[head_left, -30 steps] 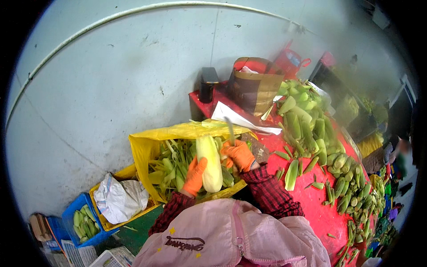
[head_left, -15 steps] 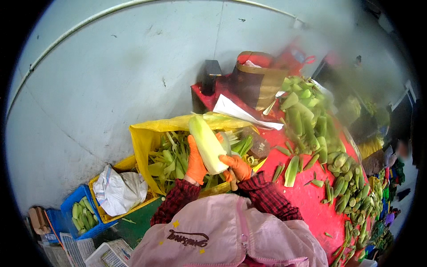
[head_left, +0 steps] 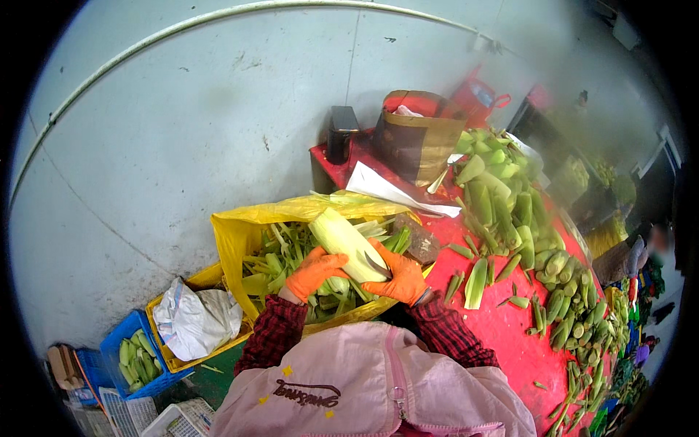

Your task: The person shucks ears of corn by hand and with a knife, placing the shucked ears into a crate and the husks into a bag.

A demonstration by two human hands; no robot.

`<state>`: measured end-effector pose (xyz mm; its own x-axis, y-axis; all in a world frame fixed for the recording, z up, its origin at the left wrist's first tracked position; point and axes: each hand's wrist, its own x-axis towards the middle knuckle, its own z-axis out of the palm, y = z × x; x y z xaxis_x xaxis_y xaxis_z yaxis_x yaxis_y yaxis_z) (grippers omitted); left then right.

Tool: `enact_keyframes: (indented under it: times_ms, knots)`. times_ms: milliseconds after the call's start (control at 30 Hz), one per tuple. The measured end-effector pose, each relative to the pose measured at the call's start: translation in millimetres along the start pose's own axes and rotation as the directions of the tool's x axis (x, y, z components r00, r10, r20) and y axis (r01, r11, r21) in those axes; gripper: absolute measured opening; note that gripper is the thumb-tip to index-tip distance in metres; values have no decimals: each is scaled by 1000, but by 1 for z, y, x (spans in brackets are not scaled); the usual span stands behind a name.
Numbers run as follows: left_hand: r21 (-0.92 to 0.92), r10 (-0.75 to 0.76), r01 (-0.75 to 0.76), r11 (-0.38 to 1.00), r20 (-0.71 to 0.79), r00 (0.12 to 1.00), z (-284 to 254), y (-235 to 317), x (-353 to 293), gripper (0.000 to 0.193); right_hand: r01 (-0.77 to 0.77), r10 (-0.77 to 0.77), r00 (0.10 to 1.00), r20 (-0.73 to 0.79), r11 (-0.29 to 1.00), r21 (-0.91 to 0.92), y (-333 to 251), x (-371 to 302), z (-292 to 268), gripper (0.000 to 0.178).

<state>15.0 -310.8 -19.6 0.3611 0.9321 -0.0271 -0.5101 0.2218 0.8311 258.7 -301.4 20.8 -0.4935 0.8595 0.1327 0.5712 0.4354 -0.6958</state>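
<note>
A pale yellow-green ear of corn in its husk [head_left: 338,237] lies tilted between my two orange-gloved hands. My left hand [head_left: 318,273] is wrapped round its lower left side. At its lower right end my right hand [head_left: 400,275] is closed on a small knife, whose dark curved blade [head_left: 377,264] lies against the husk; the handle is hidden in the palm. Beneath both hands a yellow bag [head_left: 237,231] gapes, full of stripped green husks [head_left: 277,262].
On the red table [head_left: 466,349] at right lies a heap of green ears of corn [head_left: 502,204]. Behind stand a brown paper bag [head_left: 419,142] and a black box [head_left: 341,131]. A white sack [head_left: 195,320] and a blue crate [head_left: 124,339] sit at left.
The ear of corn has tilted further over and moved slightly right. My right hand has turned, and the knife's dark blade now shows at the ear's lower end.
</note>
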Motion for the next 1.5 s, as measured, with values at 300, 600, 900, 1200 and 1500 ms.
enact_keyframes:
  times_ms: [300, 600, 900, 1200, 1500]
  knots:
    - [163, 135, -123, 979, -65, 989, 1, -19, -2, 33, -5, 5, 1000, 8, 1000, 15, -3, -1, 2, 101]
    - [434, 141, -30, 900, -225, 964, 17, -24, 6, 27, -70, 70, 998, -4, 993, 94, -16, 0, 5, 78]
    - [316, 96, -72, 946, -60, 994, 34, -8, 2, 30, -300, 308, 945, 106, 696, 652, -5, -14, 4, 50]
    - [360, 192, -111, 926, -197, 962, 40, -24, 5, 23, -271, 287, 957, 39, 841, 469, -13, -12, 3, 52]
    - [-21, 91, -100, 995, -255, 963, 38, -34, 5, 9, -204, 215, 973, 90, 598, 775, 10, -24, 19, 51]
